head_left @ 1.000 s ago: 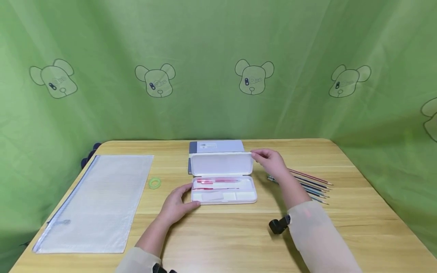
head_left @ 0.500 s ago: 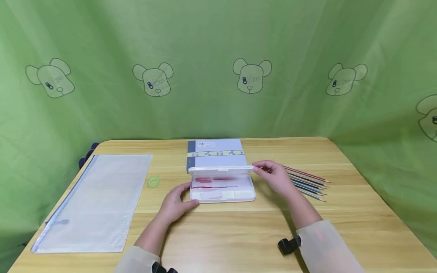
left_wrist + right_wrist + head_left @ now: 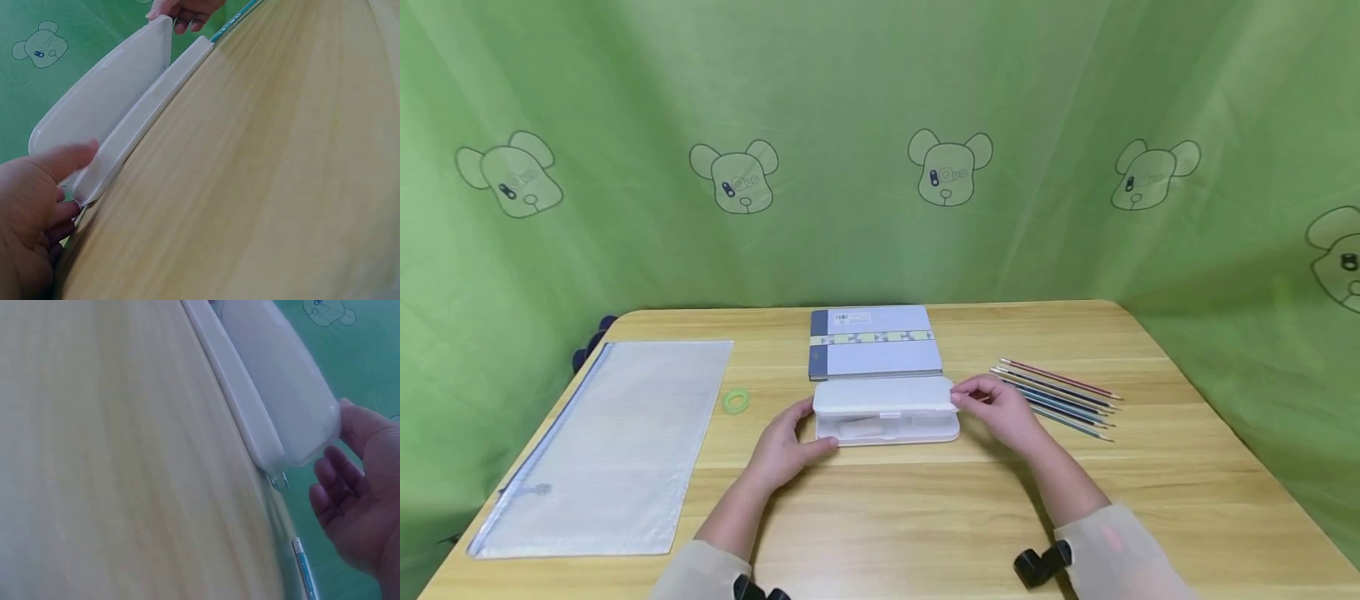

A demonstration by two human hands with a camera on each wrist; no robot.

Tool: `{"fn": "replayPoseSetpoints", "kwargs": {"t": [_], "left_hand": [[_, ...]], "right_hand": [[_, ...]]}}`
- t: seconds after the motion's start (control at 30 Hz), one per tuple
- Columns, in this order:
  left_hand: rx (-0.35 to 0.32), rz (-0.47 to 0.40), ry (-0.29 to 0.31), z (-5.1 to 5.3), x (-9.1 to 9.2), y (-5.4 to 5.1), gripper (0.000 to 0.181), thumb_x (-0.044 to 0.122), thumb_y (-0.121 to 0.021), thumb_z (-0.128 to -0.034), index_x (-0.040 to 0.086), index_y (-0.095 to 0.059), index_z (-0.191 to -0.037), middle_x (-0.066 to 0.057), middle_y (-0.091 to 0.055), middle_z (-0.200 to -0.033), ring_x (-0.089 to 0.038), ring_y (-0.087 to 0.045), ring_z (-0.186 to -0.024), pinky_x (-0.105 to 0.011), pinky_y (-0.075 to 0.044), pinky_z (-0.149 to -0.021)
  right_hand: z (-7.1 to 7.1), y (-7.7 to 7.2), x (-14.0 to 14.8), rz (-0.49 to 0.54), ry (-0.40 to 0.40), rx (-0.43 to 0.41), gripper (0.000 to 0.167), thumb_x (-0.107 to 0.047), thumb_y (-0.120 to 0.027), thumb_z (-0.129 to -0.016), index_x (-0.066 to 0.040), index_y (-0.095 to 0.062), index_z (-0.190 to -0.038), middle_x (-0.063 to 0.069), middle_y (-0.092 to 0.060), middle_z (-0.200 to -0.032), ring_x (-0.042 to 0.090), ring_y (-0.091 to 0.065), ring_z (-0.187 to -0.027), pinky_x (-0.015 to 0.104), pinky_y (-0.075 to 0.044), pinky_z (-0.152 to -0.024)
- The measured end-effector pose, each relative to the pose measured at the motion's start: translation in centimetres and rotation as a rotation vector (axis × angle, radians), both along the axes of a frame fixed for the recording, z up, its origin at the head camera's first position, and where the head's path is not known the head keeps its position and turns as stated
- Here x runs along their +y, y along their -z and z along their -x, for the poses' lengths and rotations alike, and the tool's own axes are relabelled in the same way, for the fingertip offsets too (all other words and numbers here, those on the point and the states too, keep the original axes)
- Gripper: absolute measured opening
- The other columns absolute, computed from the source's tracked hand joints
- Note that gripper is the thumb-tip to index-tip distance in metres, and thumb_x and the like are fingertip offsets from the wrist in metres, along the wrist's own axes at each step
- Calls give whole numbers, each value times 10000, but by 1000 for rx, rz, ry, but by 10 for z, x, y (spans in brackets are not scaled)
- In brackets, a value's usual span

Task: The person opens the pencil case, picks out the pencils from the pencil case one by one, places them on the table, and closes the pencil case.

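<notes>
A white pencil case (image 3: 917, 432) sits mid-table, its lid (image 3: 883, 395) tilted partway down over the base. Through the remaining gap a pale piece shows inside; the red pens are hidden under the lid. My left hand (image 3: 786, 450) grips the case's left end, thumb at the front corner and fingers round the side. At the lid's right edge, my right hand (image 3: 1003, 414) pinches the corner between thumb and forefinger. The right wrist view shows that lid (image 3: 281, 375) held up at an angle, with the other fingers loosely curled beneath.
Behind the case lies a lilac notebook (image 3: 880, 354) with a patterned band. Several pencils (image 3: 1067, 400) are spread to the right of it. On the left are a green ring (image 3: 736, 401) and a translucent zip pouch (image 3: 602, 450). A green curtain (image 3: 850, 250) hangs behind the table.
My right hand has swung the lid from upright forward and down, covering the red pens and uncovering the notebook. My left hand has stayed on the case's left end.
</notes>
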State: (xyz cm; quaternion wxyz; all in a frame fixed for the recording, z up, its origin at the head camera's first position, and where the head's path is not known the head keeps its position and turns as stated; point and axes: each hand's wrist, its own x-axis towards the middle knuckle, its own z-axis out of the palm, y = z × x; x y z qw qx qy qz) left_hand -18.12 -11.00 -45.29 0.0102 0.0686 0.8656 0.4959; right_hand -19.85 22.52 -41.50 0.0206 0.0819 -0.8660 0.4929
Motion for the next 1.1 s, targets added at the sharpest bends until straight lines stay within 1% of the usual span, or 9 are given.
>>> {"fn": "replayPoseSetpoints", "kwargs": {"t": [0.07, 0.13, 0.23, 0.3, 0.37, 0.53, 0.7, 0.9, 1.1], "left_hand": [[-12, -28, -4, 0, 1, 0, 807, 319, -813, -779, 14, -453, -1434, -173, -511, -1455, -349, -414, -1403, -494, -307, -1194], [-12, -51, -11, -1, 1, 0, 809, 338, -794, -800, 22, -432, -1449, -178, -491, -1471, -352, -401, -1412, -497, -302, -1196], [-15, -88, -28, -2, 1, -2, 780, 357, -748, -841, 41, -410, -1469, -176, -453, -1502, -351, -372, -1430, -500, -278, -1207], [-5, -110, -39, -3, 1, -2, 751, 348, -724, -861, 35, -411, -1468, -182, -445, -1507, -359, -365, -1432, -506, -266, -1210], [6, -126, -37, -2, 2, -3, 715, 326, -709, -876, 25, -423, -1459, -185, -441, -1509, -363, -362, -1433, -506, -261, -1211], [35, -114, -14, 0, 4, -1, 638, 267, -698, -891, -6, -469, -1420, -202, -470, -1482, -362, -390, -1417, -489, -285, -1204], [31, -89, -21, 2, 5, 1, 626, 238, -709, -877, -19, -485, -1402, -221, -506, -1442, -372, -429, -1386, -496, -305, -1193], [10, -97, -30, 2, 6, 0, 639, 212, -735, -855, -25, -490, -1395, -218, -528, -1420, -362, -451, -1371, -487, -311, -1192], [4, -98, -28, 2, 6, -1, 647, 229, -740, -859, -30, -487, -1395, -221, -539, -1406, -366, -461, -1359, -496, -311, -1190]], "right_hand": [[-2, 2, 1, -2, -28, -17, 290, -211, -694, -909, -29, -686, -1135, 150, -669, -1169, 180, -615, -985, 256, -517, -870], [-3, 4, 1, -7, -60, -40, 351, -217, -676, -922, -25, -650, -1214, 173, -628, -1284, 273, -618, -1102, 349, -522, -969], [-5, 9, 2, -8, -92, -79, 427, -228, -652, -939, -16, -591, -1305, 196, -530, -1421, 360, -534, -1278, 469, -444, -1097], [-5, 12, 2, 0, -107, -99, 461, -224, -641, -947, -5, -557, -1344, 213, -468, -1475, 388, -472, -1342, 502, -392, -1135], [-4, 15, 2, 10, -116, -109, 486, -214, -638, -949, 6, -530, -1369, 225, -424, -1504, 395, -436, -1373, 499, -366, -1149], [-3, 17, 2, 61, -144, -125, 545, -155, -662, -929, 55, -477, -1397, 247, -355, -1540, 392, -398, -1403, 439, -354, -1142], [-1, 21, 3, 109, -159, -144, 591, -92, -697, -889, 88, -457, -1398, 262, -320, -1552, 394, -367, -1419, 390, -356, -1130], [2, 27, 5, 146, -138, -151, 612, -61, -716, -864, 99, -454, -1394, 276, -379, -1510, 408, -401, -1391, 337, -397, -1111], [1, 25, 5, 135, -108, -173, 614, -100, -735, -862, 67, -476, -1394, 257, -430, -1484, 383, -436, -1376, 334, -420, -1103]]}}
